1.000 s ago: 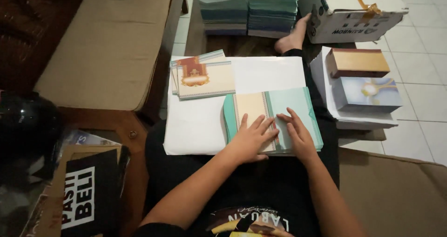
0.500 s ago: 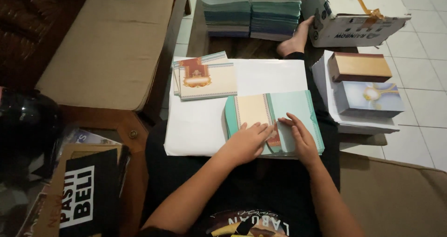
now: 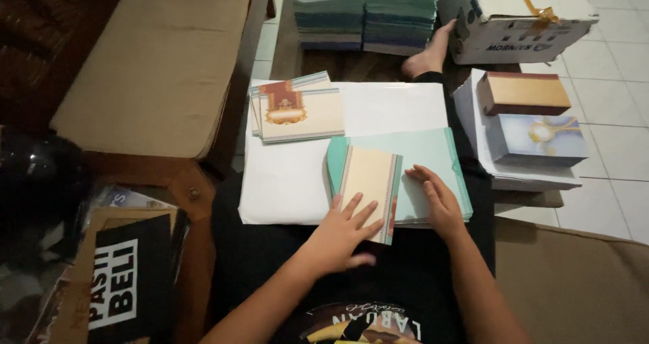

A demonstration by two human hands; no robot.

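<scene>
A white board [image 3: 291,181] lies across my lap. On it rests a teal folded card [image 3: 422,158], and a cream panel with a patterned border [image 3: 370,185] lies folded over its left part. My left hand [image 3: 341,239] presses flat on the lower end of the cream panel, fingers spread. My right hand [image 3: 439,202] lies flat on the teal card just right of the panel. A small stack of cream cards with a red and gold picture [image 3: 297,107] sits at the board's far left corner.
Stacks of teal paper [image 3: 368,16] and a white cardboard box [image 3: 517,26] stand ahead, with my foot [image 3: 426,56] between them. Right: a brown box [image 3: 524,92] and a bluish box [image 3: 541,140] on white sheets. Left: a beige cushion [image 3: 155,60] and a dark printed bag [image 3: 125,283].
The cream panel has swung over to the left part of the teal card. My left hand slid down to its lower end; my right hand stayed on the teal card.
</scene>
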